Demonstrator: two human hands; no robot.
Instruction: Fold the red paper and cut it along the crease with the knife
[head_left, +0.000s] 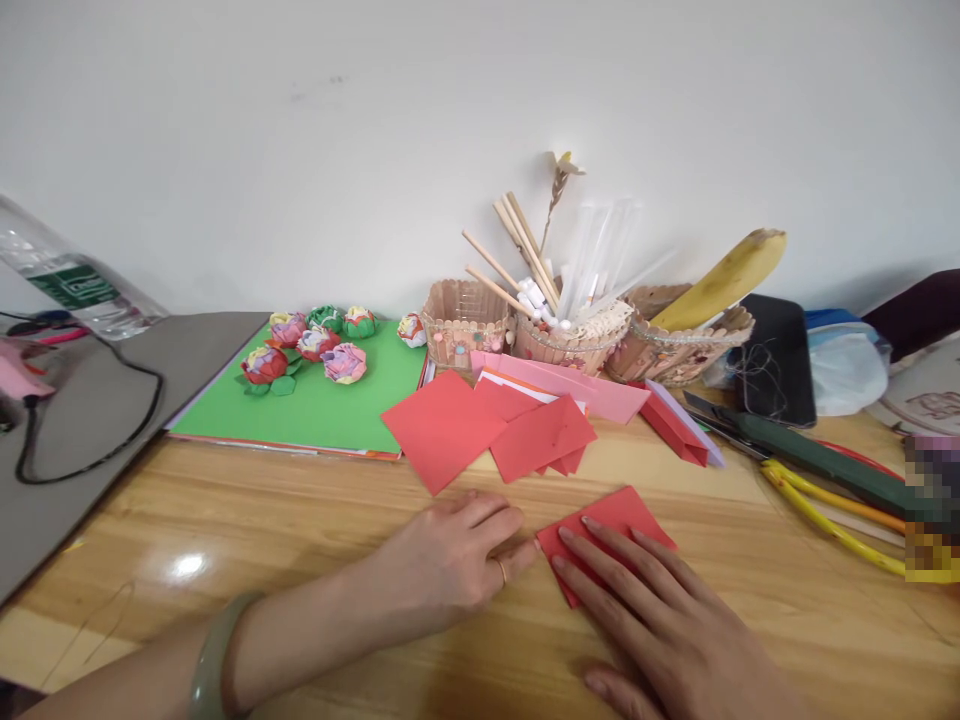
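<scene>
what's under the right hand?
Red paper on the wooden table. Its far edge and left corner show beyond the right hand's fingers. The part beneath the fingers is covered; the table directly under the paper can't be seen.

Two hands: left hand [466, 556], right hand [651, 600]. Under right: one red paper [628, 506]. Beyond left: seven paper flowers [345, 363]. Beyond both: three baskets [463, 342], one banana [724, 278].

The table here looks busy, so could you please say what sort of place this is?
Probably a craft workspace: red paper lies under the right hand, with paper flowers and a basket of sticks behind.
</scene>
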